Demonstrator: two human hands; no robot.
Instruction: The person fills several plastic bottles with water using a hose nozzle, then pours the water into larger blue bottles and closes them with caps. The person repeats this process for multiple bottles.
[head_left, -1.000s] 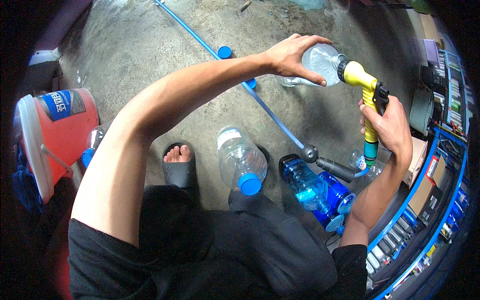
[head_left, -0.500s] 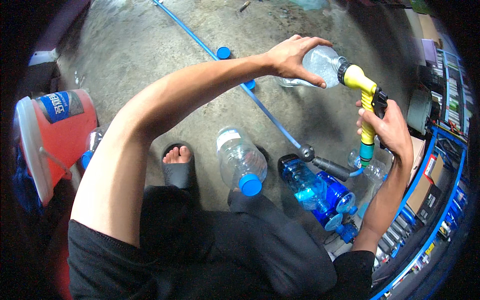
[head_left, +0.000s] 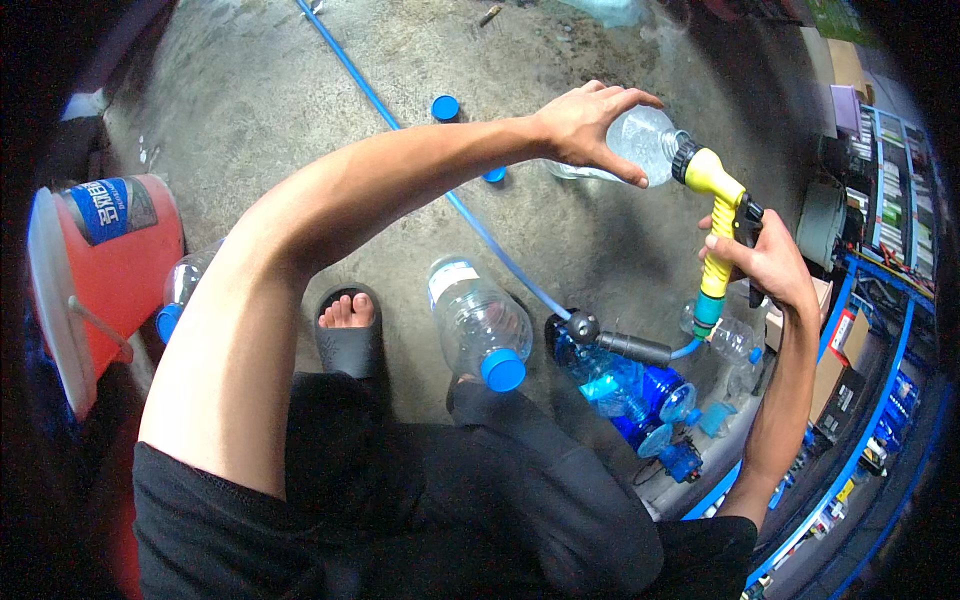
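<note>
My left hand grips a clear plastic bottle, which lies tilted on its side with its mouth toward the right. Wrapped round the handle of a yellow hose spray gun is my right hand. The gun's black nozzle meets the bottle's mouth; whether its tip goes inside, I cannot tell. From the green connector at the gun's base, a blue hose passes a black grip and runs off to the far left. Water inside the bottle cannot be made out for sure.
A clear bottle with a blue cap is near my knee. Blue bottles lie to its right. Two loose blue caps rest on the concrete floor. At left is a red bucket; at right, a loaded blue-framed shelf.
The spray gun and my right hand have shifted a little left, and the hose has swung left with them. My left hand and the bottle sit slightly lower, still at the nozzle.
</note>
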